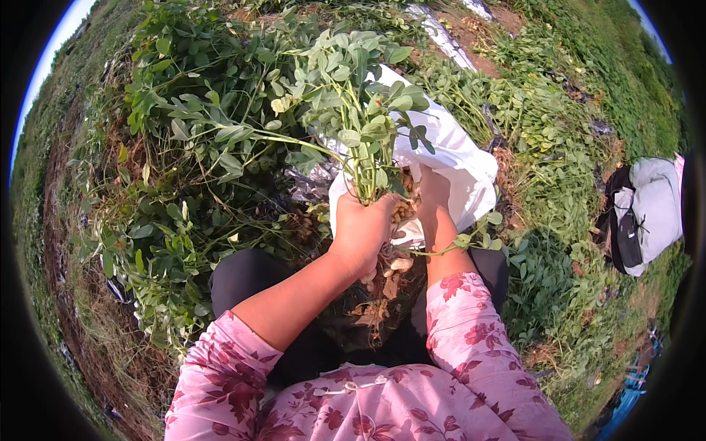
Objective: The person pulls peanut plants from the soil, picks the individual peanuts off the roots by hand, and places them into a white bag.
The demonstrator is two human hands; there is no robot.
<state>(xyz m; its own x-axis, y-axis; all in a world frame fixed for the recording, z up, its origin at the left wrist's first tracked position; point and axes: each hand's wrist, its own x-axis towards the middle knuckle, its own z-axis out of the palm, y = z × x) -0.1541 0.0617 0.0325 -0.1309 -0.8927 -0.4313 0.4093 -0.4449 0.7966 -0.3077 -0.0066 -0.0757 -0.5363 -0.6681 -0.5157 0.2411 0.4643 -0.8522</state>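
My left hand (361,229) grips the stems of an uprooted peanut plant (353,118) just above its roots. The leafy top points away from me, and the roots (376,315) hang down towards my lap with a few pale pods (401,265) on them. My right hand (434,190) reaches into the mouth of a white sack (471,176), where its fingers are hidden. Picked peanuts (405,210) show inside the sack, between my two hands. A thin leafy stem (441,251) crosses over my right wrist.
A heap of peanut plants (193,110) lies to the left and ahead. More low foliage (535,160) covers the right side. A grey-and-black bag (653,212) stands at far right. Silvery plastic strips (444,38) lie on soil ahead, and a blue object (623,399) is at lower right.
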